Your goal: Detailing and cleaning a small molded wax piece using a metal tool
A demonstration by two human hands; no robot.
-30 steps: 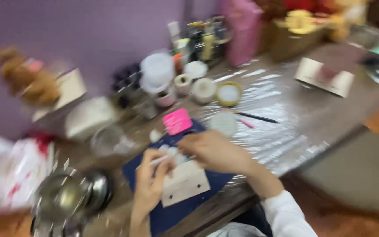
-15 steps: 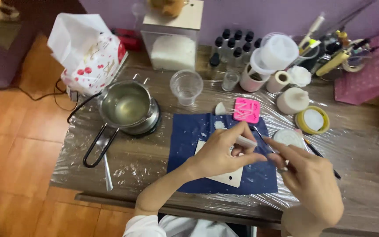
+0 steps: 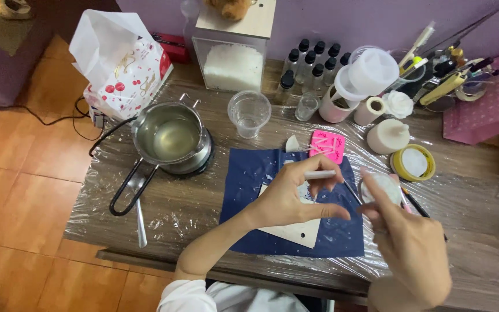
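left hand [image 3: 287,199] curling over a white wax piece [image 3: 304,190] above the pale board [image 3: 293,232], pinching a thin white stick [image 3: 320,174] between fingertips. right hand [image 3: 411,251] hovering just beside, fingers loosely bent, grip on anything impossible to tell. both working over the navy cloth [image 3: 249,190]. sitting beyond: pink mould [image 3: 327,145], clear cup [image 3: 249,112], pot of liquid [image 3: 171,138].
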